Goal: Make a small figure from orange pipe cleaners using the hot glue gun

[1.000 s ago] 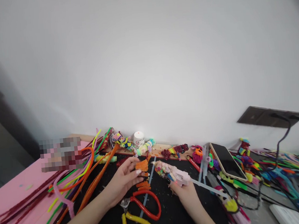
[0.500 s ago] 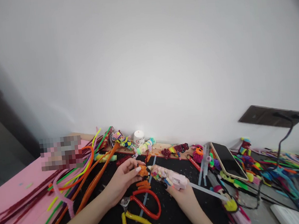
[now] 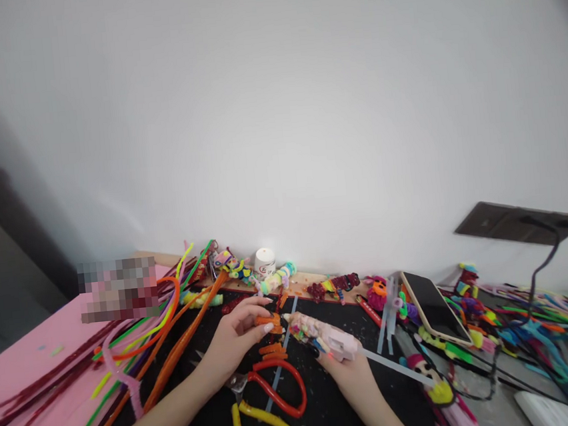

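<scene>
My left hand pinches a small orange pipe-cleaner piece between thumb and fingers, over the black mat. In my right hand is a pale pink hot glue gun, its grip partly hidden by the palm. The nozzle points left, close to the orange piece; whether they touch I cannot tell. A long translucent glue stick sticks out of the gun's back. Short orange pipe-cleaner cuttings lie below the fingertips. Nearer to me rest pliers with one red and one yellow handle.
Long pipe cleaners spread over the pink surface at left. Along the wall stand a white paper cup and several pipe-cleaner figures. A phone leans at right, near more pipe cleaners and cables plugged into the wall.
My left fingers have shifted slightly around the orange piece, which sits a little further left and higher. The glue gun has barely moved.
</scene>
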The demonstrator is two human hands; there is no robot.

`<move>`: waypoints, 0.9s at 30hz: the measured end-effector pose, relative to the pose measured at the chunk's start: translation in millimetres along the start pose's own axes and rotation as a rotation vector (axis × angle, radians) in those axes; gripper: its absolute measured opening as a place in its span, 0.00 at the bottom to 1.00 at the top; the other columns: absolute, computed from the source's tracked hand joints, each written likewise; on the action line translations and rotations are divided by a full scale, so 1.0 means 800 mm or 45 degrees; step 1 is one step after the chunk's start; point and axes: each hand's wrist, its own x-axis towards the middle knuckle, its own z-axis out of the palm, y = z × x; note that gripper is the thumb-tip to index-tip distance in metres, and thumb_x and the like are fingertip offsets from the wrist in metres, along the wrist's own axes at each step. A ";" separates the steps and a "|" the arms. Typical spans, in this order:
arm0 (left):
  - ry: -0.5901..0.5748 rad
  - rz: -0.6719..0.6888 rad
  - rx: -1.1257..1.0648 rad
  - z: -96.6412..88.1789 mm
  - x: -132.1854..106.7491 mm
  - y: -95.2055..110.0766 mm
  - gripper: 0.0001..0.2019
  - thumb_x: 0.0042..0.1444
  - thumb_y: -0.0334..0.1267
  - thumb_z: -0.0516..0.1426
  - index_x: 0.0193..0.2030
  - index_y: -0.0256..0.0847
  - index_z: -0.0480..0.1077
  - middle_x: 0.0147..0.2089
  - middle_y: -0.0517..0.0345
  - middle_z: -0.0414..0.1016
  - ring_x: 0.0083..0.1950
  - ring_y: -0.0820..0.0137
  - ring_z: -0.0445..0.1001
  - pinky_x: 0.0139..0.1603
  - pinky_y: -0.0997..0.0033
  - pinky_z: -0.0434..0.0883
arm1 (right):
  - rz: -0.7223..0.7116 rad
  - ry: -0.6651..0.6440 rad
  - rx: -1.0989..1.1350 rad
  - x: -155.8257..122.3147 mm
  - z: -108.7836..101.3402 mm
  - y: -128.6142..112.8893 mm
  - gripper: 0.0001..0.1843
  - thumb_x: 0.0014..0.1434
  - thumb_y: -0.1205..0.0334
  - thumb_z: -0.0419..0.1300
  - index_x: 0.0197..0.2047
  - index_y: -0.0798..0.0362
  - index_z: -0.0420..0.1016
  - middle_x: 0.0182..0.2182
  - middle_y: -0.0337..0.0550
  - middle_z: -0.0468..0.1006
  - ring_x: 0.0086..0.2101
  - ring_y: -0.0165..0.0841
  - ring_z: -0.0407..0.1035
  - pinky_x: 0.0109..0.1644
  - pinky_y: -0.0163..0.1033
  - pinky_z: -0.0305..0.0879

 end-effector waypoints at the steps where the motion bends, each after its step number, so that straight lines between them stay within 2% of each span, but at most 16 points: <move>1: 0.000 -0.001 -0.015 0.000 0.000 -0.001 0.05 0.46 0.34 0.64 0.32 0.38 0.75 0.53 0.50 0.70 0.44 0.66 0.74 0.44 0.67 0.72 | -0.002 -0.018 0.007 0.000 0.000 0.001 0.11 0.46 0.53 0.64 0.23 0.52 0.72 0.21 0.43 0.75 0.30 0.39 0.72 0.37 0.40 0.71; 7: -0.021 0.017 -0.092 -0.001 0.000 -0.004 0.05 0.44 0.31 0.65 0.29 0.39 0.74 0.46 0.53 0.73 0.48 0.64 0.74 0.49 0.66 0.71 | -0.008 0.056 0.005 0.000 0.001 0.005 0.11 0.44 0.54 0.65 0.24 0.53 0.73 0.24 0.45 0.77 0.30 0.40 0.73 0.36 0.41 0.71; 13: 0.003 0.024 -0.065 -0.002 0.000 -0.005 0.05 0.42 0.31 0.66 0.26 0.39 0.73 0.46 0.53 0.72 0.47 0.64 0.73 0.47 0.66 0.72 | -0.042 -0.025 -0.020 0.000 0.002 0.001 0.08 0.44 0.60 0.62 0.20 0.52 0.68 0.18 0.39 0.73 0.24 0.35 0.70 0.28 0.34 0.69; 16: 0.016 0.046 -0.044 -0.002 -0.001 -0.006 0.05 0.42 0.31 0.66 0.26 0.38 0.73 0.46 0.52 0.72 0.47 0.63 0.73 0.46 0.65 0.73 | -0.054 0.016 -0.039 -0.001 0.002 0.000 0.09 0.43 0.60 0.62 0.19 0.51 0.66 0.17 0.38 0.72 0.22 0.33 0.68 0.25 0.33 0.67; 19: 0.015 0.082 -0.009 -0.003 -0.001 -0.007 0.05 0.42 0.31 0.65 0.26 0.38 0.73 0.45 0.51 0.72 0.47 0.63 0.73 0.45 0.66 0.73 | -0.046 0.022 -0.065 -0.002 0.003 -0.002 0.08 0.44 0.60 0.62 0.20 0.51 0.67 0.17 0.38 0.72 0.23 0.34 0.68 0.26 0.34 0.67; 24: 0.032 0.116 0.053 -0.002 -0.002 -0.004 0.04 0.44 0.32 0.65 0.26 0.38 0.73 0.45 0.51 0.72 0.48 0.63 0.73 0.44 0.67 0.73 | -0.004 -0.057 -0.032 0.000 0.003 -0.006 0.04 0.44 0.62 0.61 0.22 0.53 0.71 0.21 0.41 0.76 0.27 0.36 0.72 0.30 0.35 0.69; 27: 0.045 0.115 0.073 -0.002 -0.002 -0.004 0.05 0.44 0.32 0.65 0.25 0.38 0.73 0.45 0.51 0.72 0.47 0.63 0.73 0.43 0.67 0.73 | -0.011 -0.040 -0.051 -0.001 0.003 -0.004 0.04 0.44 0.62 0.61 0.21 0.52 0.71 0.20 0.41 0.76 0.26 0.36 0.71 0.29 0.35 0.69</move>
